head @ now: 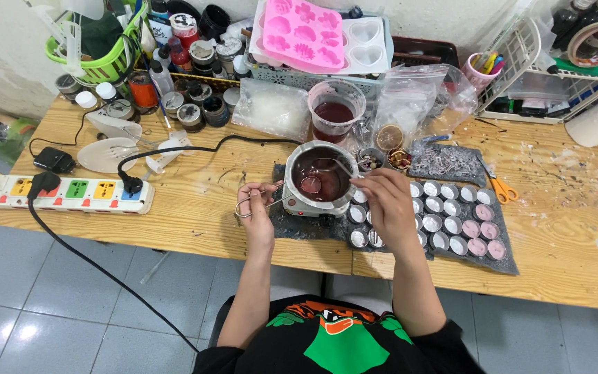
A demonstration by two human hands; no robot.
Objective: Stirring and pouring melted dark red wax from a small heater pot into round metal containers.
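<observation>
The cluttered wooden worktable [202, 201] stood over grey tiles. The left hand [257, 208] was pinched on thin metal tongs [261, 199] and the right hand [385, 201] on a spoon [313, 183] dipped into the round steel melting pot [320, 181] of dark red liquid. Drips seemed likely to miss the small foil cups [444, 221], some filled pink.

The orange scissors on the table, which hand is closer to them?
Right. The right hand sits beside the melting pot, nearer the orange scissors; the left hand is on the pot's far side.
</observation>
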